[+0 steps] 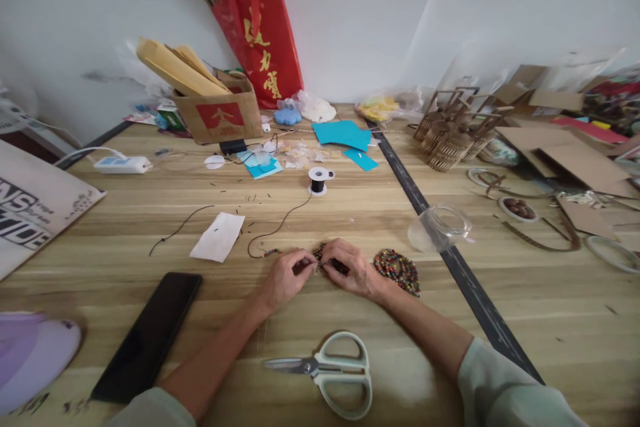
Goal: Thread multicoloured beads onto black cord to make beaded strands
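My left hand (285, 275) and my right hand (350, 267) meet at the middle of the wooden table (540, 320), fingers pinched together over a small heap of dark beads (323, 255). A thin dark thread (277, 227) runs from my left fingers up to a spool (318, 181). A flat round piece of multicoloured beadwork (399, 270) lies just right of my right hand. What exactly each pinch holds is too small to make out.
Scissors (333, 370) lie near the front edge, a black phone (150, 333) front left, a white paper slip (218, 237) beside it. A clear jar (440, 227) lies on its side at right. Cardboard box (220, 113), red bag (260, 40), blue paper (343, 133) and wooden baskets (450, 133) crowd the back.
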Motion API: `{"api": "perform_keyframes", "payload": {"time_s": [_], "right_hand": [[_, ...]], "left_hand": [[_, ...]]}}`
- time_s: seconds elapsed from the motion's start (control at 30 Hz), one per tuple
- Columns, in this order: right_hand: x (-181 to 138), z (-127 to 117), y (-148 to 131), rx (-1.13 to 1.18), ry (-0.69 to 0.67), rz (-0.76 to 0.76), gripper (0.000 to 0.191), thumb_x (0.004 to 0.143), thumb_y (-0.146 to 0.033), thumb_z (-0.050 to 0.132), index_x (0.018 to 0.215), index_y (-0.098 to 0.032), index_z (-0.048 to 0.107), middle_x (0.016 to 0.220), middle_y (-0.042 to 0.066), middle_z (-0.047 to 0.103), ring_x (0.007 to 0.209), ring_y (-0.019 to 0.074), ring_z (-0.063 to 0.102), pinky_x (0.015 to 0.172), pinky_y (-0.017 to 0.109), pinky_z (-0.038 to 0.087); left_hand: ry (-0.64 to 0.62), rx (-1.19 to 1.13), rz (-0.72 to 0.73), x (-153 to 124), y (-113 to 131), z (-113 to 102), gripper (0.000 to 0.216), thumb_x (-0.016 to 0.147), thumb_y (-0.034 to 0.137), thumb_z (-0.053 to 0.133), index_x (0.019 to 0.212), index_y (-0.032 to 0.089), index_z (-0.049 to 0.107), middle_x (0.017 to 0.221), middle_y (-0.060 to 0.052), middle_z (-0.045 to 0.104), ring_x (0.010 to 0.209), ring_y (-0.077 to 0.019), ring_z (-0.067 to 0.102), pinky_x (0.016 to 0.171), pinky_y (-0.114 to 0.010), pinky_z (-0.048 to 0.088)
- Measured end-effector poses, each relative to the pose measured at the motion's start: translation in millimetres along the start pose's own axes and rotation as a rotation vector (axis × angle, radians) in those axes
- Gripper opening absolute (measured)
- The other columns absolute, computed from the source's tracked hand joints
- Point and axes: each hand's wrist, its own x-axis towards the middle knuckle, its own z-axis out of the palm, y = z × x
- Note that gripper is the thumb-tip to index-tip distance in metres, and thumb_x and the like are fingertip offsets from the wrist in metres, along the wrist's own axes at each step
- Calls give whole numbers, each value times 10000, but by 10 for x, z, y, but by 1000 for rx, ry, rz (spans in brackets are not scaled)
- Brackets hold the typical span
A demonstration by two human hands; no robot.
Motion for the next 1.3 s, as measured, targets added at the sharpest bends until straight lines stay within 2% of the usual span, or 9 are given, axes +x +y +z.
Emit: {"api": "perform_keyframes", "payload": {"time_s": [0.53, 1.3], "right_hand": [[-23, 26, 53, 20, 9, 13, 43, 909, -217, 546, 926, -194, 579, 864, 83, 644, 860, 194, 612, 782, 335, 529], [-23, 21, 60, 10, -19, -14, 71, 903, -173, 536, 947, -197, 586, 892, 87, 657, 917, 202, 606, 828, 365, 535]], "left_hand": [[-1, 18, 5, 11, -22, 4, 92, 797, 169, 582, 766, 151, 667, 699, -33, 665, 648, -134, 587, 622, -222, 459], [-22, 32, 0, 13, -4, 10, 100, 810, 176, 571, 767, 148, 657, 679, -27, 650, 614, -127, 568, 597, -217, 447]]}}
